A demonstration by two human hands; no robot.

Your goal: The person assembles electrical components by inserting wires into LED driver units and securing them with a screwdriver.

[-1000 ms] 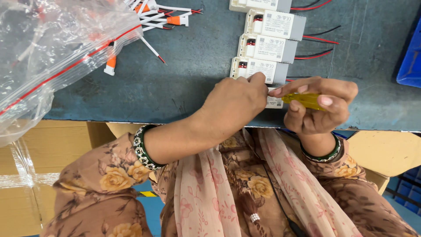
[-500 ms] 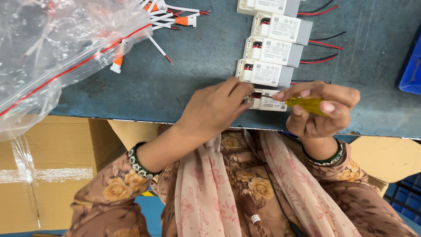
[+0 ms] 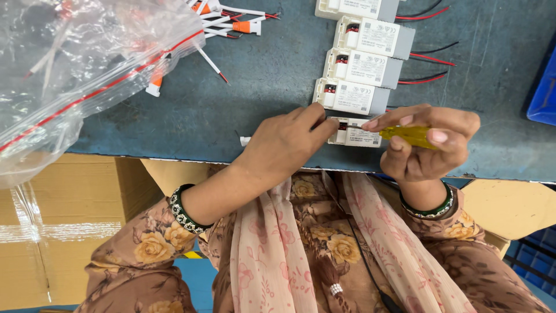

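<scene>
A small white rectangular driver box (image 3: pixel 359 137) lies near the front edge of the dark grey-blue table (image 3: pixel 260 98). My left hand (image 3: pixel 284 145) pinches the left end of that box with its fingertips. My right hand (image 3: pixel 425 145) grips a yellow-handled screwdriver (image 3: pixel 411 135), its tip pointing left at the box's terminal end. Three more white driver boxes (image 3: pixel 352 96) with red and black leads lie in a column just behind it.
A clear plastic bag (image 3: pixel 75 64) with a red seal strip covers the table's left side. Loose white wires with orange connectors (image 3: pixel 234 26) lie at the back. A blue bin (image 3: pixel 544 87) stands at the right edge. Cardboard boxes (image 3: pixel 63 226) sit below the table front.
My left hand has shifted left along the box and now holds its end. The screwdriver tip has come down to the box's terminal. The view has tilted slightly.
</scene>
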